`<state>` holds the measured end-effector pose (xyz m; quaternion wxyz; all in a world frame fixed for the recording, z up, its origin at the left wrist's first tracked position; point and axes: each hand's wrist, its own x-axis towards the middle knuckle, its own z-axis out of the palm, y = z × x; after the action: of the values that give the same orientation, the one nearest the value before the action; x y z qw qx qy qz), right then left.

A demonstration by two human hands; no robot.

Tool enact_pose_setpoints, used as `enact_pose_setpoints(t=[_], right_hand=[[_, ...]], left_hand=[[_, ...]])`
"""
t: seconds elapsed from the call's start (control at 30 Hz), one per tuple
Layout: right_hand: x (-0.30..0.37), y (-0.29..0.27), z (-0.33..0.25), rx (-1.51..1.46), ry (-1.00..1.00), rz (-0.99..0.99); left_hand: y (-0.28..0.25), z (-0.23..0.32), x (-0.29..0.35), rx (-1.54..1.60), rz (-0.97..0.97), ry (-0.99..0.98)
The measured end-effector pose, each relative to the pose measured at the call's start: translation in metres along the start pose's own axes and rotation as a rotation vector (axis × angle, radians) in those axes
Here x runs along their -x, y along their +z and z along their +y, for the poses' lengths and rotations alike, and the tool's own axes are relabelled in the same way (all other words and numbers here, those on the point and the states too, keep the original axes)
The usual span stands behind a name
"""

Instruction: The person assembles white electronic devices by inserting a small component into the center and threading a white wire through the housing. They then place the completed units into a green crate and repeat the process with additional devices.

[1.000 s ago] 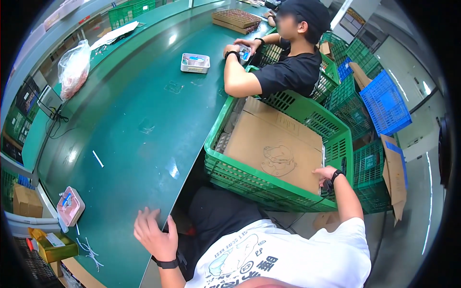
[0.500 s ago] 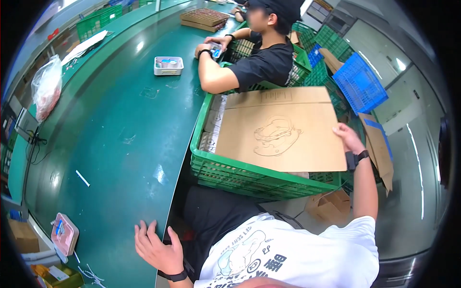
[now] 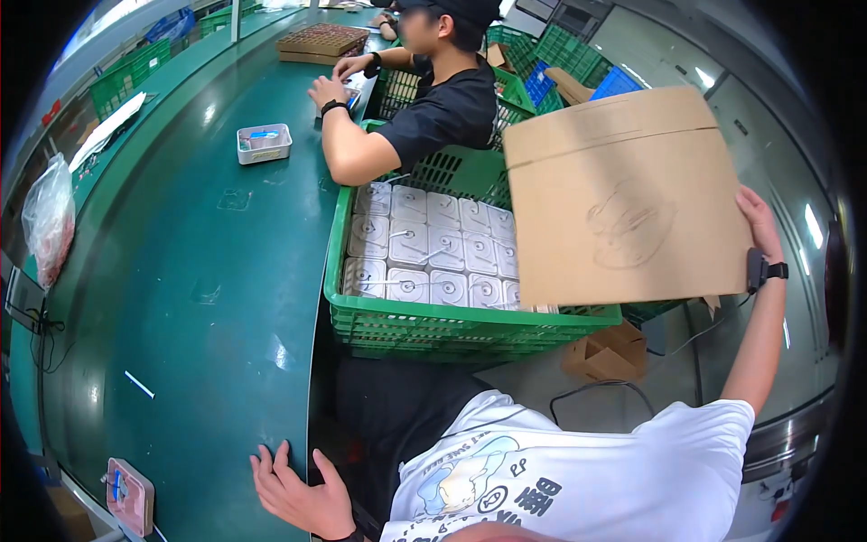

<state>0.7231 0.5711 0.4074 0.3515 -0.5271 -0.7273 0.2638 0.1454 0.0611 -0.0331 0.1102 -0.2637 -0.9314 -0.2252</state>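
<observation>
My right hand [image 3: 760,221] grips the right edge of a large brown cardboard sheet [image 3: 623,208]. The sheet is tilted up over the right part of a green plastic crate [image 3: 470,323] and hides that part. Rows of square whitish boxlike units [image 3: 447,248], each with a round mark and a thin pale strip or wire, fill the visible left part of the crate. At the near edge of the green table [image 3: 199,361], my left hand [image 3: 302,497] rests with its fingers spread and nothing in it.
A co-worker in a dark shirt [image 3: 442,108] sits beyond the crate, hands over the table. White [image 3: 265,155] and pink [image 3: 135,506] trays with small parts stand on the table. Stacked brown trays [image 3: 321,43] lie at its far end. An open carton [image 3: 607,352] is on the floor.
My right hand has lifted the cardboard sheet and drawn it to the right, uncovering the units in the crate. My left hand stays at the table edge. The view has shifted somewhat.
</observation>
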Motion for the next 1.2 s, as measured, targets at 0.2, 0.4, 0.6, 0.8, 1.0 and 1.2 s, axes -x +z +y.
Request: enact_pose_setpoints(t=[0.2,0.4,0.6,0.8,1.0,1.2], right_hand=[[0.029,-0.106,0.112,-0.229,0.232,0.386],[0.063,0.023,0.247,-0.763,0.282,0.348],[0.088,0.158,0.223,-0.789,0.164,0.606],[0.071,0.17,0.235,-0.902,0.076,0.902],[-0.024,-0.077,0.284,-1.236,0.154,0.712],[-0.079,0.223,0.253,-0.741,0.295,0.46]], left_hand=[[-0.009,-0.001,-0.008,0.017,0.031,0.005],[-0.013,0.007,-0.01,-0.013,0.053,0.068],[-0.008,0.006,-0.009,-0.077,0.061,0.106],[0.002,0.006,-0.01,-0.122,0.161,0.144],[0.036,-0.011,-0.017,-0.011,0.16,0.195],[0.011,-0.004,-0.008,-0.218,0.211,0.205]])
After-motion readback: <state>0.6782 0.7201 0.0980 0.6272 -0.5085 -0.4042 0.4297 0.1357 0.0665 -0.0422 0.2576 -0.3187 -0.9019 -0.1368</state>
